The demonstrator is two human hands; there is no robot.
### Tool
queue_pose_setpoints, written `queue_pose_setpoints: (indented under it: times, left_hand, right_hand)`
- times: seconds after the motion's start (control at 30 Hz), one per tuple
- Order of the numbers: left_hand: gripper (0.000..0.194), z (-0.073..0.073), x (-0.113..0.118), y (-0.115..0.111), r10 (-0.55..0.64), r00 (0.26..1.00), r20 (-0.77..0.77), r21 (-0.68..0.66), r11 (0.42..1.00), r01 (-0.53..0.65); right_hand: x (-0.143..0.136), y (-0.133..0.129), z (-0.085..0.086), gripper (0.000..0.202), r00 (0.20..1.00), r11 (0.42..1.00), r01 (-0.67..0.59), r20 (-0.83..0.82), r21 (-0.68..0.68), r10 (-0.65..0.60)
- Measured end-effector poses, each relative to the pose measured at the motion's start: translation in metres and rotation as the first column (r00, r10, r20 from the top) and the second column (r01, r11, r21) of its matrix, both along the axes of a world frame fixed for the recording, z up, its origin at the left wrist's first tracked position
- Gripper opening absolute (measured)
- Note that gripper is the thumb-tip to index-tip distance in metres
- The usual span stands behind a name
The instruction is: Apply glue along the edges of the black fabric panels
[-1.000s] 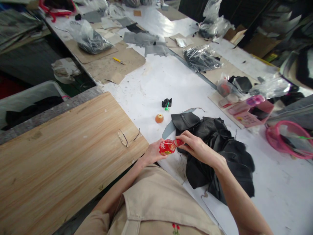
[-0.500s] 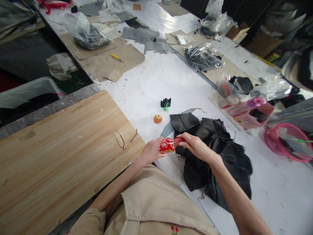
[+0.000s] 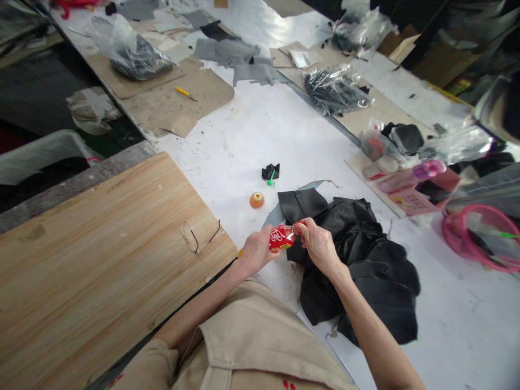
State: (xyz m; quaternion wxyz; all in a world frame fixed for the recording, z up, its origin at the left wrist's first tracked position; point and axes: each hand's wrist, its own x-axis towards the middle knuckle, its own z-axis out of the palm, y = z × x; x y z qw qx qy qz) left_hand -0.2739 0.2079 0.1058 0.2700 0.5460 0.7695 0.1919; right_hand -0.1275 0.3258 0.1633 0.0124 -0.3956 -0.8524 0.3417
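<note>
While my left hand [image 3: 255, 252] grips the small red plastic bottle [image 3: 281, 238], my right hand [image 3: 319, 246] pinches its cap over the white counter [image 3: 252, 135].

Beige short-sleeved top, small red embroidery

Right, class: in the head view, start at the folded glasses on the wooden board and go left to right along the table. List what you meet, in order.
Glasses → left hand → small red bottle → right hand → black garment → pink basket.
</note>
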Motion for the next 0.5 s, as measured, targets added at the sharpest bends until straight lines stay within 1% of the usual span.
queue_pose_setpoints:
  times: [0.03, 0.07, 0.1, 0.17, 0.2, 0.23, 0.3, 0.33, 0.37, 0.4, 0.43, 0.5]
  left_hand:
    - [0.04, -0.001, 0.001, 0.003, 0.0, 1.0, -0.028, -0.008, 1.0, 0.0]
    - [0.039, -0.002, 0.001, 0.006, -0.001, 0.998, -0.057, -0.015, 1.0, 0.0]
    - [0.039, -0.003, 0.001, 0.009, -0.003, 0.997, -0.08, -0.019, 1.0, 0.001]
    - [0.037, -0.006, 0.001, 0.016, -0.005, 0.996, -0.086, -0.014, 1.0, 0.003]
    - [0.037, -0.007, 0.0, 0.02, -0.008, 0.998, -0.058, -0.005, 1.0, 0.007]
    - [0.036, -0.008, -0.001, 0.024, -0.01, 1.0, -0.015, 0.009, 1.0, 0.01]
    - [0.037, -0.009, -0.004, 0.035, -0.012, 0.995, 0.101, 0.057, 0.998, 0.007]
    - [0.038, -0.009, -0.007, 0.042, -0.015, 0.986, 0.165, 0.089, 0.996, 0.0]
    - [0.04, -0.009, -0.01, 0.051, -0.017, 0.974, 0.226, 0.126, 0.992, -0.012]
    - [0.041, -0.008, -0.014, 0.062, -0.018, 0.959, 0.283, 0.164, 0.986, -0.03]
    - [0.044, -0.007, -0.019, 0.075, -0.016, 0.943, 0.332, 0.202, 0.978, -0.055]
    - [0.05, -0.003, -0.027, 0.108, -0.002, 0.914, 0.405, 0.275, 0.954, -0.119]
  right_hand:
    - [-0.002, 0.001, -0.001, 0.043, 0.998, 0.998, -0.024, 0.065, 0.058, 0.02]
    - [-0.003, 0.003, -0.002, 0.043, 0.991, 0.994, -0.028, 0.132, 0.109, 0.014]
    - [-0.004, 0.005, -0.004, 0.043, 0.982, 0.989, -0.006, 0.189, 0.147, -0.022]
    - [-0.004, 0.011, -0.006, 0.042, 0.961, 0.98, 0.112, 0.232, 0.165, -0.149]
    - [-0.002, 0.017, -0.007, 0.042, 0.956, 0.976, 0.177, 0.215, 0.13, -0.202]
    - [0.002, 0.023, -0.007, 0.044, 0.955, 0.969, 0.236, 0.166, 0.065, -0.244]
    - [0.015, 0.035, -0.006, 0.046, 0.944, 0.939, 0.326, -0.021, -0.112, -0.33]
    - [0.023, 0.039, -0.007, 0.048, 0.908, 0.909, 0.369, -0.136, -0.193, -0.397]
    - [0.032, 0.04, -0.01, 0.049, 0.846, 0.875, 0.416, -0.246, -0.249, -0.473]
    - [0.04, 0.038, -0.015, 0.051, 0.78, 0.841, 0.462, -0.323, -0.281, -0.536]
    - [0.046, 0.033, -0.024, 0.05, 0.739, 0.816, 0.498, -0.35, -0.293, -0.576]
    - [0.051, 0.016, -0.051, 0.048, 0.752, 0.797, 0.501, -0.286, -0.337, -0.593]
